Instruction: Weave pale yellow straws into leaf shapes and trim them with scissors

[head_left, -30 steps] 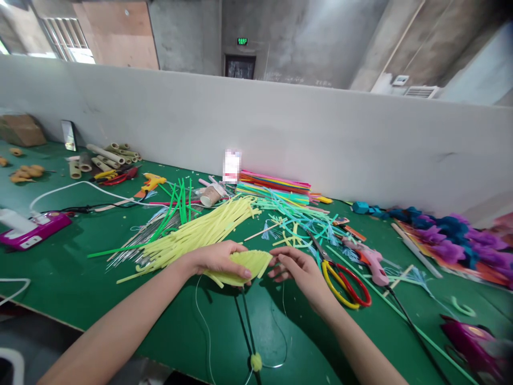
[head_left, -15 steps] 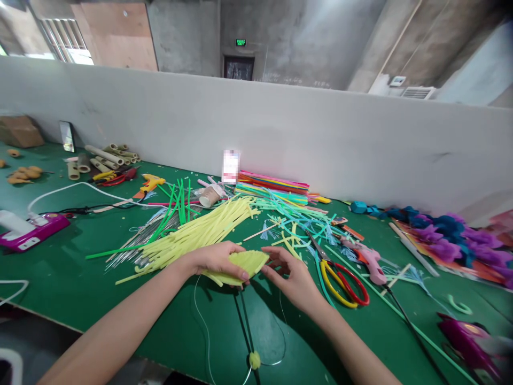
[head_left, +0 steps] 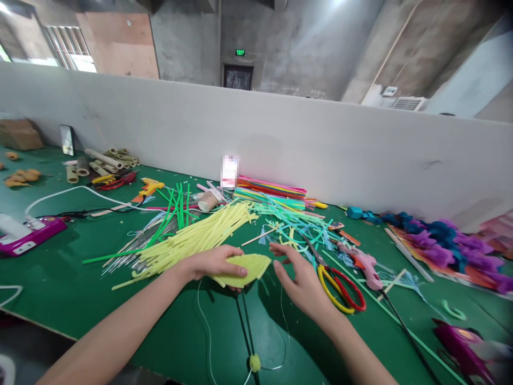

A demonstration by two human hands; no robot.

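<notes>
Yellow leaf-shaped piece [head_left: 256,266], fuzzy, held in the left hand [head_left: 218,264] above the green table [head_left: 176,326].
Left hand: closed on the piece, thumb across its upper face, pointed end free toward the right; right hand [head_left: 301,277]: fingers parted, just beside that end, apart from it, holding nothing visible; below, on the table: small yellow ball [head_left: 255,363] with thin clear line; behind the left hand: heap of loose yellow strips [head_left: 200,232]; near the right hand: scissors [head_left: 340,289], red and yellow handles, then pink glue gun [head_left: 369,267]; beyond the strips: brown cup-shaped item [head_left: 207,202], tipped over, contents indistinct; far left: cardboard box [head_left: 19,135], interior hidden.
</notes>
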